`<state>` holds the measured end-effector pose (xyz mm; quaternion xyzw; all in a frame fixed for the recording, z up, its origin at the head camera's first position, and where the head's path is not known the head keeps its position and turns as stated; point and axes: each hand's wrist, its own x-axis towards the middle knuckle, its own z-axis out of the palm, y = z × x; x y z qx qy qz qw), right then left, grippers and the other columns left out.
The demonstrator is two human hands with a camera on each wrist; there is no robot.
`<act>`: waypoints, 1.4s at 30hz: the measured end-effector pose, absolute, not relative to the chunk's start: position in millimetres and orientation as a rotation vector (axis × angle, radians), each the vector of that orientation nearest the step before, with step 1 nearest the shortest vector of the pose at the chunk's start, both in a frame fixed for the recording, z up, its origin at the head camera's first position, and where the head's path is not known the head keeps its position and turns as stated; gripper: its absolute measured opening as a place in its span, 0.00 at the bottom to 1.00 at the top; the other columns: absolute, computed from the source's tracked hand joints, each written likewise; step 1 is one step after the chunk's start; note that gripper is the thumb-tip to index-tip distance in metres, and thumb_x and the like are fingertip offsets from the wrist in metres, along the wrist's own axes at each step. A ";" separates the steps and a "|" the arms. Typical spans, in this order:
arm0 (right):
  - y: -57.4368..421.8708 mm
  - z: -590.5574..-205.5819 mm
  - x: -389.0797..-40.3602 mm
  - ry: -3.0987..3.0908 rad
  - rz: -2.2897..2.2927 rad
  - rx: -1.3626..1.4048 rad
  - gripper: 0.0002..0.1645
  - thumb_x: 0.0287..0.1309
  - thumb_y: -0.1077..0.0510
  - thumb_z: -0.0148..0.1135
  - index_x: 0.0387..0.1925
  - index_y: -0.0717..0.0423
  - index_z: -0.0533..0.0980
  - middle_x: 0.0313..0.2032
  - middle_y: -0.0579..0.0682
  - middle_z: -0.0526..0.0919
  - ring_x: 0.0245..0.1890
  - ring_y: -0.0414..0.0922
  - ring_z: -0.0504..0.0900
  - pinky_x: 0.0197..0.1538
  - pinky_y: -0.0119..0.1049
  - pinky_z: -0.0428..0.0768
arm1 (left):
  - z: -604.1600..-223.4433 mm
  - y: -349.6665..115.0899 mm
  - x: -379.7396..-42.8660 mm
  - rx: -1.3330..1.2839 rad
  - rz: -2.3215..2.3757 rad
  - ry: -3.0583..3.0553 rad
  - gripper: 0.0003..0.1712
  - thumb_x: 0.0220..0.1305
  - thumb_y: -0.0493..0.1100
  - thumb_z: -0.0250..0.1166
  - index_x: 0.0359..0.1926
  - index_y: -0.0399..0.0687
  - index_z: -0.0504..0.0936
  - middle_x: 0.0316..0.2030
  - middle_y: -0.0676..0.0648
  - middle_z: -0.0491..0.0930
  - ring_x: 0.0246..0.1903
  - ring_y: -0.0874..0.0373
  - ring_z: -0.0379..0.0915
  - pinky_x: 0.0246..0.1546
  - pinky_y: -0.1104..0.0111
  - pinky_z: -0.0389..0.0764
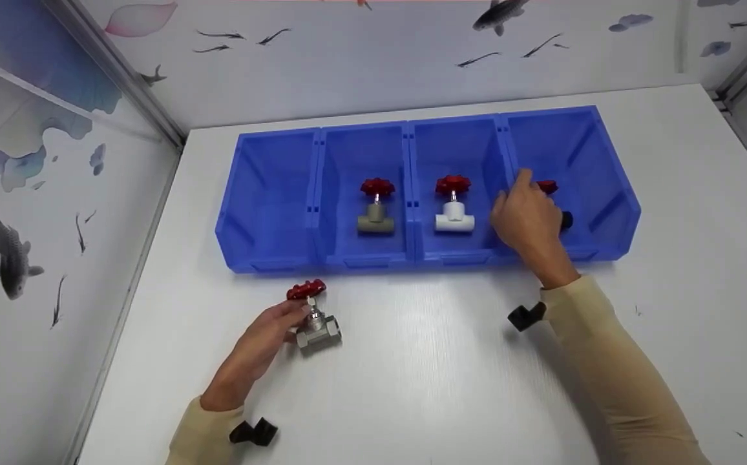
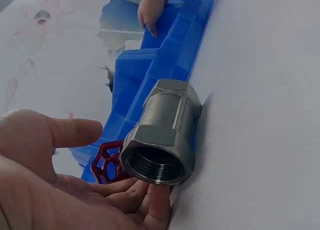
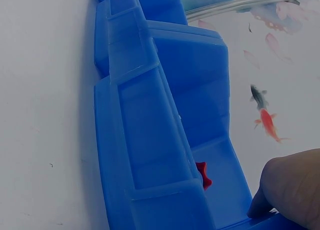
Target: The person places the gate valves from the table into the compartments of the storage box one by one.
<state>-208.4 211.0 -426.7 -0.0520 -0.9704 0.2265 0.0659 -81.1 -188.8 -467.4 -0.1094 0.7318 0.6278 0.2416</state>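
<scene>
My left hand (image 1: 270, 332) has its fingers curled about a metal gate valve (image 1: 318, 330) with a red handwheel (image 1: 307, 289), at the table in front of the bins. In the left wrist view the valve's threaded end (image 2: 157, 162) faces the camera; the fingers lie along its underside and the thumb is straight. My right hand (image 1: 528, 216) reaches over the divider into the rightmost bin (image 1: 596, 174). It partly covers a valve with a red handwheel (image 1: 547, 187) and a black end (image 1: 566, 221). Its fingertips are hidden; whether they grip that valve cannot be told.
Four-bin blue row (image 1: 367, 263) stands at the table's back. A grey-brown valve (image 1: 375, 223) lies in the second bin from the left, a white valve (image 1: 454, 219) in the third. The leftmost bin (image 1: 276, 194) shows only its blue interior. Printed panels (image 1: 373, 64) enclose the table.
</scene>
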 end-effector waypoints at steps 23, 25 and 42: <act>211.2 -425.0 -208.5 -2.943 0.704 -0.157 0.27 0.71 0.54 0.46 0.60 0.72 0.60 0.37 0.69 0.78 0.34 0.68 0.81 0.35 0.63 0.77 | -467.0 -184.9 -80.0 -0.266 1.747 2.017 0.25 0.72 0.44 0.56 0.64 0.33 0.70 0.56 0.41 0.73 0.57 0.49 0.66 0.63 0.54 0.61; 211.4 -425.2 -208.7 -2.947 0.705 -0.165 0.27 0.71 0.53 0.46 0.60 0.71 0.60 0.38 0.69 0.78 0.35 0.68 0.81 0.36 0.63 0.77 | -466.4 -184.6 -79.8 -0.260 1.757 2.002 0.25 0.72 0.43 0.56 0.64 0.33 0.71 0.58 0.40 0.72 0.60 0.47 0.64 0.68 0.48 0.52; 211.1 -427.0 -207.6 -2.911 0.659 -0.138 0.26 0.70 0.54 0.47 0.57 0.73 0.62 0.33 0.69 0.78 0.31 0.69 0.81 0.32 0.63 0.77 | -462.1 -184.2 -82.3 -0.219 1.727 1.986 0.25 0.73 0.43 0.55 0.64 0.32 0.68 0.54 0.42 0.73 0.52 0.53 0.67 0.56 0.65 0.67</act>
